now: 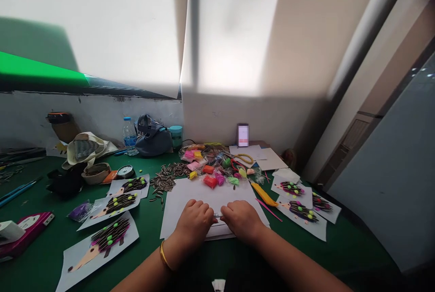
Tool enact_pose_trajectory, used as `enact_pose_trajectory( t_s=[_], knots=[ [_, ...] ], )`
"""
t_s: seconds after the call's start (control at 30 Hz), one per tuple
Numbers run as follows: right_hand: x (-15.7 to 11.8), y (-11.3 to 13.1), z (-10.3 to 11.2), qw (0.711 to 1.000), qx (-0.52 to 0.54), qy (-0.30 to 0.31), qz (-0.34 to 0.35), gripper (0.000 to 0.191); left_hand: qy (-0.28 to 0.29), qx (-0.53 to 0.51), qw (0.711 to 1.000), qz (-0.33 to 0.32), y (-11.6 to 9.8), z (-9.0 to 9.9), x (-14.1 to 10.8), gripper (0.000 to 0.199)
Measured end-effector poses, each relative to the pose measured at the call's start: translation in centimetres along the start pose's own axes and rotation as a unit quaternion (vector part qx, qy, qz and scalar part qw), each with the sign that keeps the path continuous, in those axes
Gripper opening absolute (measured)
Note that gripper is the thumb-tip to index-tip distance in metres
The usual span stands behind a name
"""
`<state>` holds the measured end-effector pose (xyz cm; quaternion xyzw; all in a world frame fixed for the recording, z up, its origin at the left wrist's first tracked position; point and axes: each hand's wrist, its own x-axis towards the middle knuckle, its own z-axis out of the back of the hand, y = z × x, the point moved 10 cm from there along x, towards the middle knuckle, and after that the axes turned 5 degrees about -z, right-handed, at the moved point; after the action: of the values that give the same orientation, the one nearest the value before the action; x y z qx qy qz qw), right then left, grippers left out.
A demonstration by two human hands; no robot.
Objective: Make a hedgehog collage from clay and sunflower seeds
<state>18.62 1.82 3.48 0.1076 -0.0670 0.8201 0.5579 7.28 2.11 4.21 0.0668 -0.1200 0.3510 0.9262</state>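
Note:
My left hand (195,217) and my right hand (243,220) are both closed, knuckles up, over a stack of white paper (185,194). Between their fingertips shows a small pale item (217,214) with bluish marks; what it is I cannot make out. Past the paper's far edge lie a red clay packet (210,181), a magenta one (220,179) and a green one (233,180). A heap of striped sunflower seeds (166,176) sits at the paper's far left corner. Right of my right hand are a yellow clay packet (264,194) and a pink stick (270,210).
Hedgehog pictures (102,242) with seed spines lie on the left, others (302,213) on the right. Behind stand a phone (243,136), yellow-handled scissors (245,158), a water bottle (129,136) and a dark blue bag (152,140). A magenta device (29,235) lies far left.

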Motion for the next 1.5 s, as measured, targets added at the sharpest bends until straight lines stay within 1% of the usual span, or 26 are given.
enact_pose_trajectory(
  t_s=[0.07,0.13,0.17,0.23,0.3,0.37,0.43,0.5,0.53,0.63,0.7,0.77,0.83,0.87,0.93,0.97,1.03,1.07,1.13,1.2,1.27,1.37,1.4,1.43,1.47,1.5],
  knots=[
    [0.0,-4.2,0.7,0.997,-0.015,-0.004,-0.077,0.021,-0.009,-0.022,0.998,0.056,2.7,1.4,-0.7,0.026],
    [-0.1,-7.6,1.8,0.992,-0.024,-0.019,-0.126,0.026,-0.02,-0.022,0.987,0.16,6.5,2.9,-1.8,0.036],
    [-0.1,-8.8,2.6,0.989,-0.02,-0.039,-0.142,0.028,-0.031,-0.027,0.982,0.185,7.7,3.6,-2.1,0.039],
    [0.3,-9.2,3.3,0.989,0.016,-0.061,-0.133,0.031,-0.067,-0.044,0.978,0.193,8.8,4.7,-2.0,0.043],
    [0.8,-8.1,3.1,0.99,0.053,-0.065,-0.117,0.029,-0.091,-0.061,0.977,0.185,8.8,4.6,-1.3,0.044],
    [1.2,-6.5,2.1,0.99,0.07,-0.054,-0.112,0.031,-0.094,-0.087,0.976,0.178,8.5,3.6,-0.7,0.041],
    [1.5,-5.2,0.6,0.99,0.08,-0.032,-0.109,0.034,-0.079,-0.119,0.974,0.174,8.2,2.1,-0.4,0.034],
    [1.5,-4.6,-0.9,0.99,0.086,-0.01,-0.115,0.037,-0.05,-0.151,0.974,0.161,8.0,0.7,-0.4,0.026],
    [1.5,-4.5,-1.5,0.989,0.088,0.001,-0.119,0.039,-0.035,-0.165,0.974,0.153,7.8,0.1,-0.5,0.028],
    [1.2,-4.7,-2.6,0.987,0.091,0.021,-0.129,0.044,0.002,-0.187,0.973,0.137,7.2,-1.0,-0.9,0.047],
    [1.1,-4.9,-2.9,0.987,0.093,0.025,-0.132,0.044,0.017,-0.189,0.973,0.13,6.9,-1.4,-1.1,0.052],
    [0.9,-5.2,-3.1,0.986,0.094,0.027,-0.134,0.045,0.021,-0.192,0.974,0.116,6.5,-1.7,-1.1,0.051],
    [0.9,-5.5,-3.1,0.986,0.096,0.014,-0.139,0.048,0.018,-0.198,0.974,0.107,6.5,-2.0,-1.0,0.05],
    [0.8,-5.7,-2.8,0.985,0.103,-0.004,-0.14,0.048,0.017,-0.202,0.973,0.106,6.5,-2.2,-1.0,0.05],
    [0.8,-5.8,-1.8,0.979,0.144,-0.058,-0.13,0.049,0.018,-0.212,0.971,0.11,6.7,-2.5,-1.0,0.052],
    [0.8,-5.7,-1.2,0.972,0.184,-0.083,-0.121,0.051,0.02,-0.216,0.97,0.113,6.8,-2.6,-1.0,0.052],
    [0.9,-5.5,-0.6,0.942,0.299,-0.104,-0.113,0.05,0.021,-0.224,0.967,0.118,6.9,-2.7,-1.1,0.052],
    [1.0,-5.3,-0.7,0.918,0.366,-0.097,-0.118,0.047,0.021,-0.228,0.966,0.12,6.9,-2.6,-1.1,0.052],
    [1.4,-4.6,-1.4,0.851,0.501,-0.061,-0.141,0.038,0.016,-0.233,0.964,0.126,7.0,-2.6,-1.1,0.052],
    [1.9,-3.5,-2.0,0.771,0.615,-0.032,-0.163,0.033,0.008,-0.238,0.963,0.128,7.0,-2.4,-1.2,0.051],
    [2.2,-2.4,-2.4,0.699,0.691,-0.01,-0.182,0.033,0.002,-0.241,0.962,0.126,7.1,-2.3,-1.2,0.045],
    [2.6,-1.1,-2.9,0.613,0.763,0.032,-0.203,0.038,-0.005,-0.245,0.962,0.121,7.0,-2.2,-1.3,0.033],
    [2.7,-0.8,-3.0,0.592,0.779,0.044,-0.203,0.043,-0.005,-0.246,0.962,0.121,7.1,-2.2,-1.3,0.031],
    [2.8,-0.4,-3.0,0.576,0.791,0.054,-0.198,0.05,-0.005,-0.246,0.962,0.122,7.1,-2.2,-1.3,0.03],
    [3.0,-0.2,-2.9,0.57,0.798,0.056,-0.19,0.056,-0.005,-0.247,0.961,0.122,7.1,-2.2,-1.2,0.031],
    [3.1,0.0,-2.8,0.572,0.798,0.052,-0.181,0.061,-0.005,-0.247,0.961,0.123,7.2,-2.2,-1.2,0.031]
  ],
)
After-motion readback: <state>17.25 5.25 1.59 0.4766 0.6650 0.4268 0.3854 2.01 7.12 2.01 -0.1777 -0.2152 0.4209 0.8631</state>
